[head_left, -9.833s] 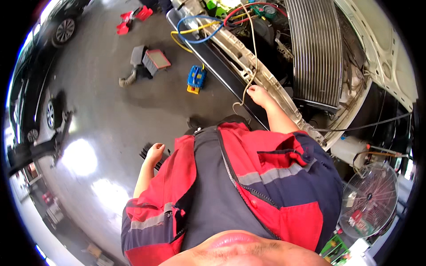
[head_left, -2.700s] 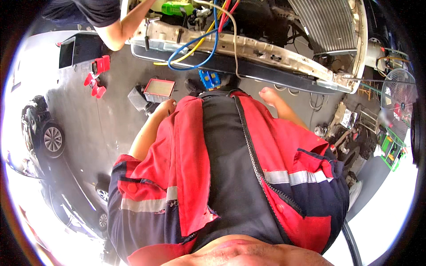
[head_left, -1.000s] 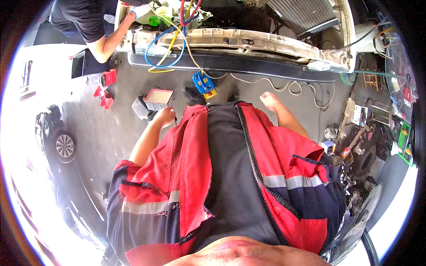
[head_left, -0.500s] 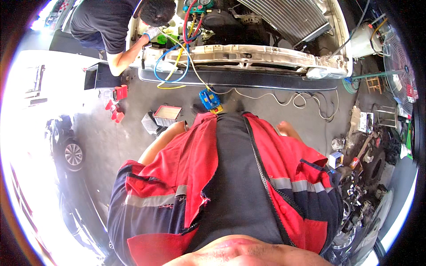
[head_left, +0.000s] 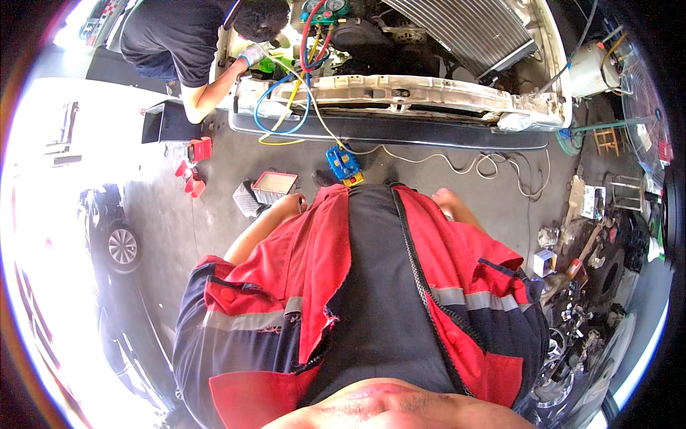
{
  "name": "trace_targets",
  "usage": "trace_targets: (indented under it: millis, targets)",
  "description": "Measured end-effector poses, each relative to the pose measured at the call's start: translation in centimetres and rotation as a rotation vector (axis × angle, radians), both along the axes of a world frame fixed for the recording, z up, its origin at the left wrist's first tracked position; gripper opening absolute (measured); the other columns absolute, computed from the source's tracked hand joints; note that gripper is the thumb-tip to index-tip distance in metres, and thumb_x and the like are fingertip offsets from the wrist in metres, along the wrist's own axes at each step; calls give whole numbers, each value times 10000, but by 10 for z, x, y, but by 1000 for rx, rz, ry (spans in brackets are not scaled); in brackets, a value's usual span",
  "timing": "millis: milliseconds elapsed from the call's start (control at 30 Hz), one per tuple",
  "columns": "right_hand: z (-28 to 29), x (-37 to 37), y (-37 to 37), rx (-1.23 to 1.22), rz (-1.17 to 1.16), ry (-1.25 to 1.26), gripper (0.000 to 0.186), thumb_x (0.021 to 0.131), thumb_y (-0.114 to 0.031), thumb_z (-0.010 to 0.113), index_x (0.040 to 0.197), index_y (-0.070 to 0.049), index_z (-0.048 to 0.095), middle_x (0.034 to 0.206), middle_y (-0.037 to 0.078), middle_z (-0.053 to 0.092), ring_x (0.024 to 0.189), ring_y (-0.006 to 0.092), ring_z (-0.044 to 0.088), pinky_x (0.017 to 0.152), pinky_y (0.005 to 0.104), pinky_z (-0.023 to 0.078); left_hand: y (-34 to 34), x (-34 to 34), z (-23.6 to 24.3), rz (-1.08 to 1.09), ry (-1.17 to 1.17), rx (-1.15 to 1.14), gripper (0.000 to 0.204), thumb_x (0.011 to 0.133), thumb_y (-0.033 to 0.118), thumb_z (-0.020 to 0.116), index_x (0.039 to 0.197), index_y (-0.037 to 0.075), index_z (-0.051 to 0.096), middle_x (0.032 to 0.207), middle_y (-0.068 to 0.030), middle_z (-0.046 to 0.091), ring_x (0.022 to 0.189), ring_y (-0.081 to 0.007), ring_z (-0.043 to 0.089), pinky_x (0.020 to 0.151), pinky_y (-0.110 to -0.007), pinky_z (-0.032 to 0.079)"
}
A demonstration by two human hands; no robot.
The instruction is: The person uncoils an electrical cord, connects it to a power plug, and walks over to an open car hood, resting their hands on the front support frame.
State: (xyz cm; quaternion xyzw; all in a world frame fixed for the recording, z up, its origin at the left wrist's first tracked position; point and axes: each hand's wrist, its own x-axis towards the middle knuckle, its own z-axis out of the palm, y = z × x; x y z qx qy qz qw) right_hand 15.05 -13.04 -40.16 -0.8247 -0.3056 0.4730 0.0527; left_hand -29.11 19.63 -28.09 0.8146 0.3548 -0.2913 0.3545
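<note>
My left hand (head_left: 291,204) hangs at the left edge of my red and navy jacket (head_left: 307,272), its fingers mostly hidden by the cloth. On the other side, my right hand (head_left: 446,200) rests low beside the jacket front; its fingers do not show plainly. Nothing can be made out in either hand. Just beyond my feet a blue machine (head_left: 344,163) with a yellow end stands on the floor. Closest to my left hand lie a red-rimmed rectangular air filter (head_left: 275,182) and a grey ribbed piece (head_left: 247,200).
Ahead is an opened car front with a bare bumper beam (head_left: 400,91) and a tilted radiator (head_left: 464,32). A gauge set (head_left: 325,11) with coloured hoses hangs there. A co-worker (head_left: 179,43) leans in at the left, gloved. A pale cable (head_left: 457,168) crosses the floor; a fan (head_left: 643,114) stands right.
My right hand has shifted slightly inward and forward, showing more of its back. The surroundings have slid a little to the right in view. The co-worker still bends over the car.
</note>
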Motion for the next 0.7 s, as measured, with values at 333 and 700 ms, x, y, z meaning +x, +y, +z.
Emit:
trace_targets:
  millis: [333, 700]
  targets:
    - [-32, 19, -14, -33, 100, 42, 462, 899, -394, 582, 1087, 18, 670, 1136, 247, 667, 1063, 408, 636, 888, 463, 510, -11, -15, -18, 97, 77, -72, 618, 859, 498, 641, 1225, 1, 628, 1135, -286, 666, 1118, -415, 631, 941, -464, 506]
    - [-1, 12, 17, 21, 254, -92, 395, 934, -332, 537, 1018, 26, 681, 1070, 270, 671, 1023, 413, 645, 864, 469, 506, -17, -16, -19, 118, 62, -77, 598, 831, 467, 687, 1209, 6, 644, 1130, -292, 663, 1088, -415, 648, 916, -463, 519]
